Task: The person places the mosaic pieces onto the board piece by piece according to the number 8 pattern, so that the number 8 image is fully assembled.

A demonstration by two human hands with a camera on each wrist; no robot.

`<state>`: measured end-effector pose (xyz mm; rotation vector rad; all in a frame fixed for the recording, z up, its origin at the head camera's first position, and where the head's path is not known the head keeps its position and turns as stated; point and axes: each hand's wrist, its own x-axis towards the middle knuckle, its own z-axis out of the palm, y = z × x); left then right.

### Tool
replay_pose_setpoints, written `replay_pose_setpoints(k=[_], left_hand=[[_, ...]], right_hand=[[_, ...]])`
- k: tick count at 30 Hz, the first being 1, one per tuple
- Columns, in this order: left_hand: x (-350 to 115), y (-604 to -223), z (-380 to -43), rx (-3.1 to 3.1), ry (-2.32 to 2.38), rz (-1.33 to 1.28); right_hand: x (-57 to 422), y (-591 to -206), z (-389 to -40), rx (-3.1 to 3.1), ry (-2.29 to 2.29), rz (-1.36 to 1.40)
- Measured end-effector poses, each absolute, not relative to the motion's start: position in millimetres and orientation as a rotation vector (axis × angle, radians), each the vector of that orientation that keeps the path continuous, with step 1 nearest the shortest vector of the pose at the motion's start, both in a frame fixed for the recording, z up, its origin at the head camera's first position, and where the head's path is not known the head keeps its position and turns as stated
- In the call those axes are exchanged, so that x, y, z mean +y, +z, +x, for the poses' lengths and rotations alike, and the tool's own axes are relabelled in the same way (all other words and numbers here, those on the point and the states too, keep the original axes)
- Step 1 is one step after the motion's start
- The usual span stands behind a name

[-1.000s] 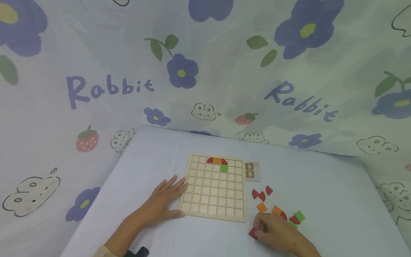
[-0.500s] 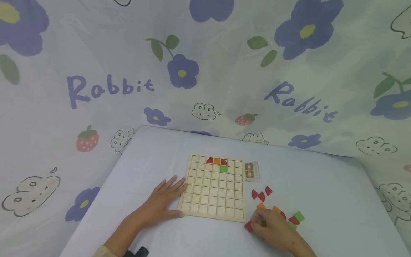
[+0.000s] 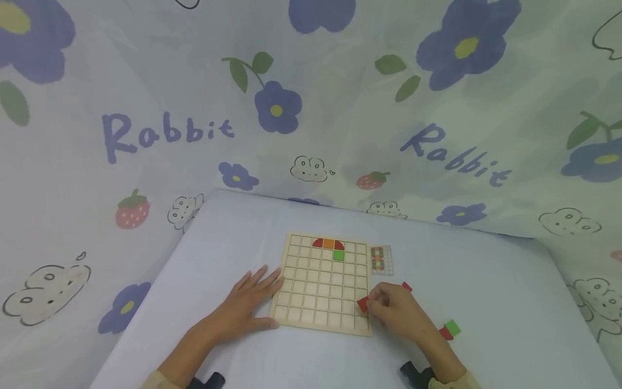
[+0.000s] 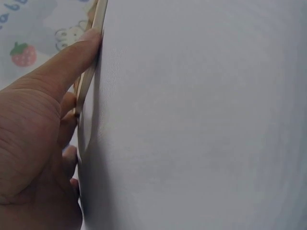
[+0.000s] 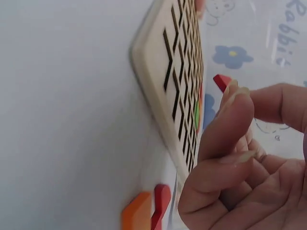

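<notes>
A pale wooden grid board (image 3: 316, 289) lies on the white table. In its upper rows sit two red quarter-round tiles, an orange square tile (image 3: 328, 243) between them and a green square tile (image 3: 338, 255) below. My left hand (image 3: 243, 305) rests at the board's left edge with fingers spread; the left wrist view shows its thumb (image 4: 72, 60) against the board's side. Between thumb and fingertips my right hand (image 3: 396, 310) pinches a red tile (image 3: 363, 304) above the board's right side. In the right wrist view only a red corner (image 5: 221, 81) sticks out past the fingertips.
A small printed pattern card (image 3: 381, 259) lies beside the board's upper right. Loose tiles are scattered at the right, among them a green square (image 3: 453, 327) and an orange one (image 5: 136, 213); my right hand and forearm hide several. A patterned cloth wall (image 3: 311, 135) stands behind the table.
My right hand has moved up and left from the loose tiles to the board's right side, carrying the red tile. My left hand has stayed in place.
</notes>
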<state>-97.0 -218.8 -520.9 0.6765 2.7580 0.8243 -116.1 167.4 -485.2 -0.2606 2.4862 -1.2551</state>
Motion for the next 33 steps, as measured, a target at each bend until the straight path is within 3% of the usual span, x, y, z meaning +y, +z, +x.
replay_pose_setpoints(k=[19,33], left_hand=[[-216.4,-521.8,-99.5,2.727,0.835,0.650],[-218.5,-523.5,-99.6,2.729,0.831,0.653]], right_hand=[[120.5,-493.9,-186.6,2.555,-1.266,-0.080],[100.7,-495.0,-199.1,2.607,-1.116,0.004]])
